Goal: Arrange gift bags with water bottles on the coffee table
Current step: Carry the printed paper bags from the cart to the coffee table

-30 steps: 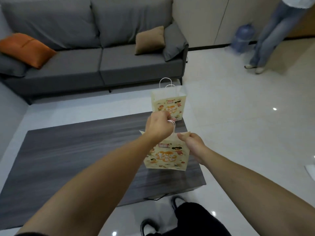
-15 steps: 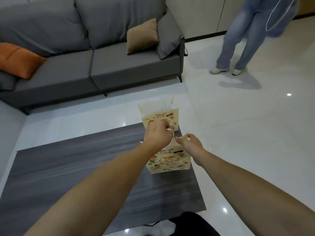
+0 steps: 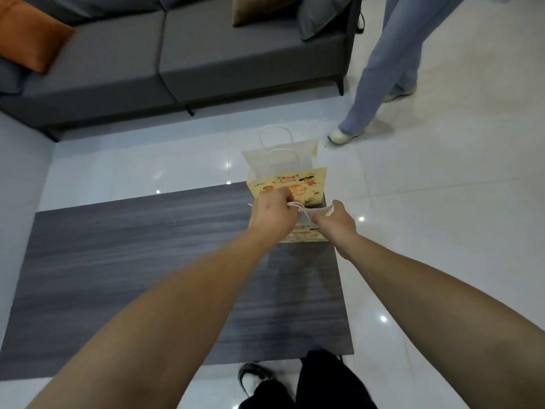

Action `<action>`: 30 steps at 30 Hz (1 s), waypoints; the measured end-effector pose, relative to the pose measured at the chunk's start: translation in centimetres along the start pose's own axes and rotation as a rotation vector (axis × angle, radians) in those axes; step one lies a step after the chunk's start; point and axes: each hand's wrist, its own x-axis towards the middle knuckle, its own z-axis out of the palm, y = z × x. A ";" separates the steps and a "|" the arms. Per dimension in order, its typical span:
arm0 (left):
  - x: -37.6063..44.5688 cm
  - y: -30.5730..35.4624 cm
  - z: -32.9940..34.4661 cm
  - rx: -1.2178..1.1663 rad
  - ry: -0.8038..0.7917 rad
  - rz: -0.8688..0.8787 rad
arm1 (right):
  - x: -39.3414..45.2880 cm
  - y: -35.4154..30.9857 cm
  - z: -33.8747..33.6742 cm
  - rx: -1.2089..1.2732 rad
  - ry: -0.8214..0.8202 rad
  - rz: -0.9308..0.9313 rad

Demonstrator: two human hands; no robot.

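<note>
Two yellow cartoon-print gift bags stand at the far right corner of the dark grey coffee table (image 3: 147, 261). The far bag (image 3: 290, 175) stands upright and open with its white handles up. The near bag (image 3: 306, 236) is mostly hidden behind my hands. My left hand (image 3: 272, 215) grips that bag's white handle at its left rim. My right hand (image 3: 334, 221) pinches the right edge of its rim. No water bottle is visible.
A grey sofa (image 3: 191, 54) with an orange cushion (image 3: 29, 42) and brown and grey cushions runs along the far side. Another person in blue trousers (image 3: 383, 69) walks on the white tiled floor right of the sofa. My shoes (image 3: 256, 379) are at the table's near edge.
The view has tilted downward and closer to the table. My hands have lowered the near bag toward the tabletop in front of the far bag. The other person has walked closer, toward the sofa.
</note>
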 end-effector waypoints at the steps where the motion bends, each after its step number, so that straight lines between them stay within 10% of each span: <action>1: 0.2 0.2 0.0 -0.013 -0.004 0.002 | 0.2 0.0 0.0 -0.006 0.009 0.005; 18: -2.8 -0.5 -3.0 -0.027 0.043 0.034 | -3.8 -2.0 -1.1 -0.053 0.058 -0.077; 30: -20.0 -8.0 -13.4 -0.106 0.364 -0.071 | -19.4 -6.1 4.6 -0.273 0.037 -0.450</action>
